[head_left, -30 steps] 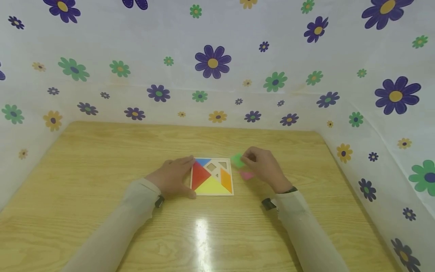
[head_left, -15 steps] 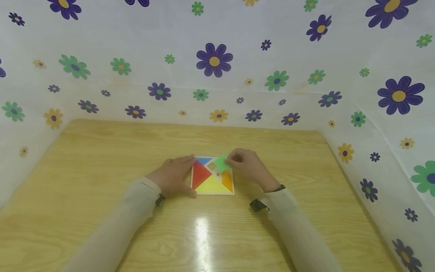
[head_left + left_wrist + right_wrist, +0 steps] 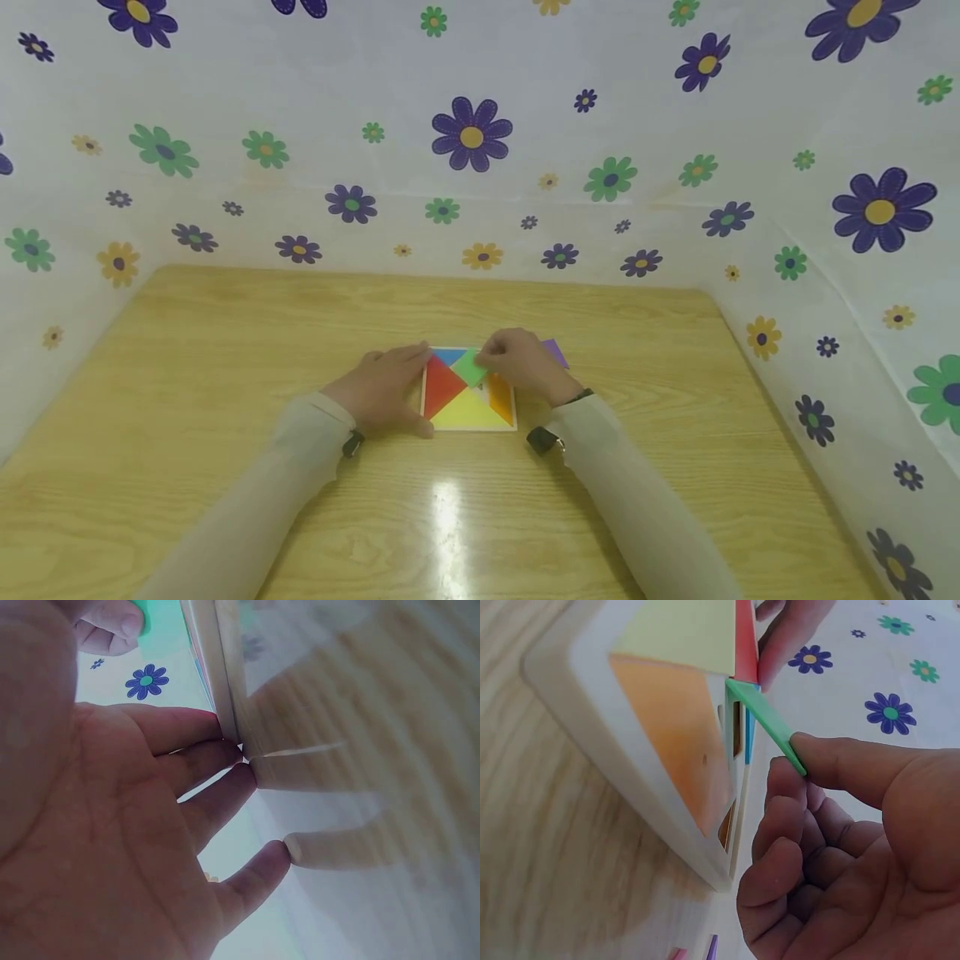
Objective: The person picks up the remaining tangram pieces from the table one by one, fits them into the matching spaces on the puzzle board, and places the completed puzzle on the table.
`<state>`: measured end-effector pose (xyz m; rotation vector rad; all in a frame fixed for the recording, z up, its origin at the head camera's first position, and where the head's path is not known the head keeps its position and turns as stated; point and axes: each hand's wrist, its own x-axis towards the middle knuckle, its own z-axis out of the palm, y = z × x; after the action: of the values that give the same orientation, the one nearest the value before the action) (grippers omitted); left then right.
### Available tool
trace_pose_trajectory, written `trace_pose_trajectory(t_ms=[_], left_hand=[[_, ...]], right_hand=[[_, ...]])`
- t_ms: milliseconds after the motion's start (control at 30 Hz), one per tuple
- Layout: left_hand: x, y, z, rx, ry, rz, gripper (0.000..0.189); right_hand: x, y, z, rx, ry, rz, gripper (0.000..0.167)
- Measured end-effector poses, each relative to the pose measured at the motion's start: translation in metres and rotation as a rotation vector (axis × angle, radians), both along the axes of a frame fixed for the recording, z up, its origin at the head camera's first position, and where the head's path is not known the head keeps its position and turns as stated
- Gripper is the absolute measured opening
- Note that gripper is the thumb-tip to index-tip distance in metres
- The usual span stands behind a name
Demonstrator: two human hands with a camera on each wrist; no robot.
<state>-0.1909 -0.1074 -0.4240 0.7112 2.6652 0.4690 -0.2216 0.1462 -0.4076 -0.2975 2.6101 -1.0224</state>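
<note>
A white-framed tangram board (image 3: 468, 430) lies flat on the table. Blue (image 3: 448, 356), red (image 3: 442, 387) and yellow (image 3: 468, 412) triangles and an orange parallelogram (image 3: 501, 402) fill parts of it. My right hand (image 3: 522, 363) pinches a green square tangram piece (image 3: 769, 724) between thumb and index finger. In the right wrist view the piece is tilted, its far edge down at the board by the red and yellow pieces. My left hand (image 3: 377, 392) rests along the board's left side; its extended fingertips touch the edge and table in the left wrist view.
A purple piece (image 3: 556, 353) lies on the table beyond my right hand. Near it, a pink piece (image 3: 677, 954) shows only its edge in the right wrist view. A flower-printed white cloth (image 3: 397, 167) borders the wooden table (image 3: 300, 517) at the back and sides.
My right hand has carried the green square from the table right of the board leftward over it, to the area beside the blue triangle. The left hand has stayed in place.
</note>
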Motion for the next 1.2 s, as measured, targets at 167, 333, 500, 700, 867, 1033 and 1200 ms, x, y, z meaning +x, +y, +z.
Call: trace_pose_trajectory(t_ms=[167, 333, 500, 700, 867, 1033, 1200], left_hand=[[-0.001, -0.002, -0.001, -0.001, 0.0, 0.0, 0.118], [-0.001, -0.001, -0.001, -0.005, 0.0, -0.001, 0.118], [0.0, 0.0, 0.0, -0.002, 0.008, 0.003, 0.118], [0.001, 0.0, 0.0, 0.006, 0.01, 0.003, 0.117], [0.0, 0.0, -0.002, 0.004, 0.003, 0.002, 0.119], [-0.002, 0.0, -0.003, -0.001, 0.007, 0.001, 0.12], [-0.002, -0.001, -0.003, 0.003, 0.008, -0.002, 0.119]], right_hand=[[-0.005, -0.005, 0.0, 0.038, -0.002, 0.014, 0.018], [-0.008, -0.007, 0.001, 0.083, 0.002, 0.036, 0.018], [-0.011, -0.008, 0.001, 0.129, 0.011, 0.059, 0.015], [-0.012, -0.014, 0.001, 0.176, -0.027, 0.057, 0.017], [-0.014, -0.019, 0.0, 0.219, -0.038, 0.043, 0.021], [-0.015, -0.026, 0.001, 0.245, -0.054, 0.025, 0.028], [-0.015, -0.029, 0.002, 0.243, -0.038, 0.037, 0.024]])
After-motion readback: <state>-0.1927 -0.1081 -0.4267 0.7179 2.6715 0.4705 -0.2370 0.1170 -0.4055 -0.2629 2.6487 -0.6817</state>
